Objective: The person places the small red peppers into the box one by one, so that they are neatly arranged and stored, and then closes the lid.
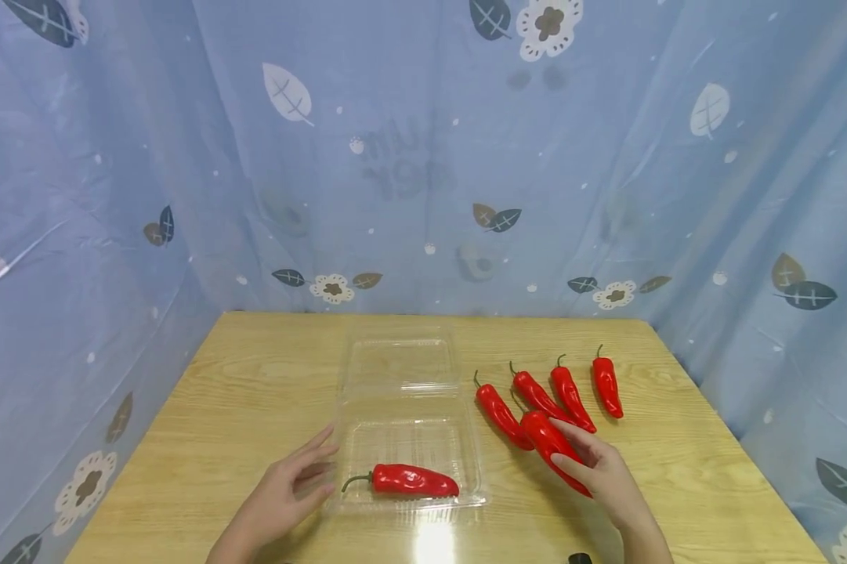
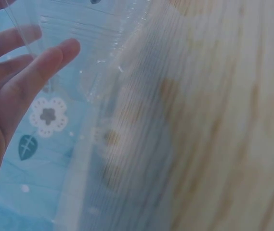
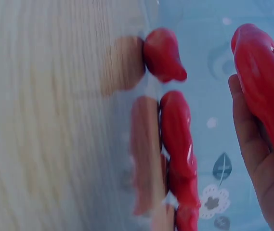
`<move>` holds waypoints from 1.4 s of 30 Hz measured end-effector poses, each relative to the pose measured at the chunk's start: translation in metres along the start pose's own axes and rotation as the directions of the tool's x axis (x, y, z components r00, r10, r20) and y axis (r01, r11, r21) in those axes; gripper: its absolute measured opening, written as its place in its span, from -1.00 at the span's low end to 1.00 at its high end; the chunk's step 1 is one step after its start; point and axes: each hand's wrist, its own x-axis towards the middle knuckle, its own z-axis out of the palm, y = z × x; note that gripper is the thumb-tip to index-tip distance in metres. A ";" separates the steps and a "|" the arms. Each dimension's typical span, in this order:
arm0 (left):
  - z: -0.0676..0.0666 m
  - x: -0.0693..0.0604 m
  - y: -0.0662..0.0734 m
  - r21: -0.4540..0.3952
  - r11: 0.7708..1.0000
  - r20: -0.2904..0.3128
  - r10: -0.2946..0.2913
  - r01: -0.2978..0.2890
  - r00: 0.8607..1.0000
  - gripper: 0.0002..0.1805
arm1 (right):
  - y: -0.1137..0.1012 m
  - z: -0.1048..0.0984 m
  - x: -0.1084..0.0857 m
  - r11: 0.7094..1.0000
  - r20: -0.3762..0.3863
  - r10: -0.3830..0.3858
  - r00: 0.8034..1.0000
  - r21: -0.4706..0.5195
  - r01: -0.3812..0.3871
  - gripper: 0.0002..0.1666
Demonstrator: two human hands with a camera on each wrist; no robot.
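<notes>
My right hand (image 1: 606, 479) grips a red pepper (image 1: 548, 440) with a green stem, lifted over the right side of the table; the right wrist view shows fingers and thumb around this pepper (image 3: 262, 79). At the left edge of a clear plastic clamshell box (image 1: 403, 440) is my left hand (image 1: 285, 492), its fingers loosely bent and spread from the thumb. Whether those fingers touch the box wall (image 2: 103, 53) I cannot tell from the left wrist view. One red pepper (image 1: 414, 480) lies sideways along the front of the box's near half, stem to the left.
Several more red peppers (image 1: 499, 413) lie on the wooden table (image 1: 268, 376) right of the box, stems pointing away. The box's lid (image 1: 400, 364) lies open toward the back. A small black object (image 1: 579, 558) shows at the front edge. Blue patterned curtains (image 1: 423, 157) surround the table.
</notes>
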 end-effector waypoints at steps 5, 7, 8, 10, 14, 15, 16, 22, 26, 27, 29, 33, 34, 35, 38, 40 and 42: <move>0.000 0.001 0.002 -0.010 1.000 -0.001 -0.020 0.020 1.000 -0.45 | -0.005 0.007 0.004 0.995 0.047 -0.089 0.995 -0.046 0.091 -0.38; 0.000 0.001 0.002 -0.015 1.000 0.004 -0.019 0.019 1.000 -0.45 | -0.006 0.010 0.005 0.992 0.065 -0.110 0.992 -0.060 0.114 -0.39; 0.000 0.000 0.002 -0.015 1.000 0.007 -0.019 0.019 1.000 -0.45 | -0.007 0.011 0.006 0.990 0.074 -0.119 0.990 -0.066 0.124 -0.38; 0.000 0.000 0.001 -0.009 1.000 0.012 -0.009 0.009 1.000 -0.44 | -0.010 0.014 0.007 0.989 0.084 -0.124 0.989 -0.070 0.130 -0.38; -0.001 0.000 0.000 0.006 1.000 0.007 -0.008 0.008 1.000 -0.42 | -0.017 0.021 0.012 0.980 0.123 -0.170 0.978 -0.083 0.181 -0.39; -0.001 0.000 0.000 0.007 1.000 0.002 -0.014 0.014 1.000 -0.42 | -0.019 0.023 0.014 0.977 0.134 -0.186 0.973 -0.078 0.197 -0.40; -0.001 0.000 0.000 0.009 1.000 -0.002 -0.022 0.022 1.000 -0.41 | -0.022 0.025 0.015 0.974 0.147 -0.203 0.968 -0.073 0.215 -0.40; 0.001 -0.001 0.001 0.015 0.999 -0.028 -0.044 0.044 0.999 -0.40 | -0.035 0.038 0.025 0.959 0.223 -0.278 0.934 0.009 0.283 -0.41; 0.002 -0.001 -0.001 0.021 1.000 -0.017 -0.022 0.023 1.000 -0.41 | -0.038 0.048 0.028 0.948 0.249 -0.315 0.916 0.030 0.318 -0.41; 0.001 -0.001 -0.001 0.021 1.000 -0.014 -0.023 0.023 1.000 -0.41 | -0.038 0.050 0.028 0.948 0.252 -0.314 0.915 0.034 0.316 -0.41; 0.001 0.000 -0.001 0.025 0.999 -0.010 -0.020 0.020 1.000 -0.41 | -0.041 0.055 0.031 0.948 0.259 -0.315 0.913 0.038 0.316 -0.39; 0.002 0.000 0.000 0.017 0.999 -0.004 -0.029 0.029 1.000 -0.42 | -0.045 0.066 0.035 0.954 0.283 -0.298 0.911 0.047 0.298 -0.39; 0.002 0.000 0.000 0.015 0.999 -0.003 -0.029 0.029 1.000 -0.42 | -0.046 0.069 0.036 0.953 0.290 -0.298 0.909 0.045 0.299 -0.39; 0.002 0.000 0.000 0.011 1.000 -0.003 -0.029 0.029 1.000 -0.42 | -0.046 0.072 0.038 0.954 0.296 -0.295 0.908 0.036 0.298 -0.40; 0.001 0.000 -0.001 -0.003 0.999 -0.001 -0.033 0.033 0.999 -0.43 | -0.047 0.082 0.043 0.954 0.322 -0.291 0.901 0.022 0.300 -0.41; 0.001 0.000 -0.002 -0.007 0.999 0.001 -0.036 0.036 0.999 -0.42 | -0.047 0.089 0.047 0.955 0.343 -0.281 0.896 0.010 0.296 -0.42; 0.001 -0.001 -0.002 -0.014 0.999 0.003 -0.042 0.042 0.999 -0.42 | -0.048 0.097 0.051 0.955 0.370 -0.274 0.888 -0.001 0.295 -0.43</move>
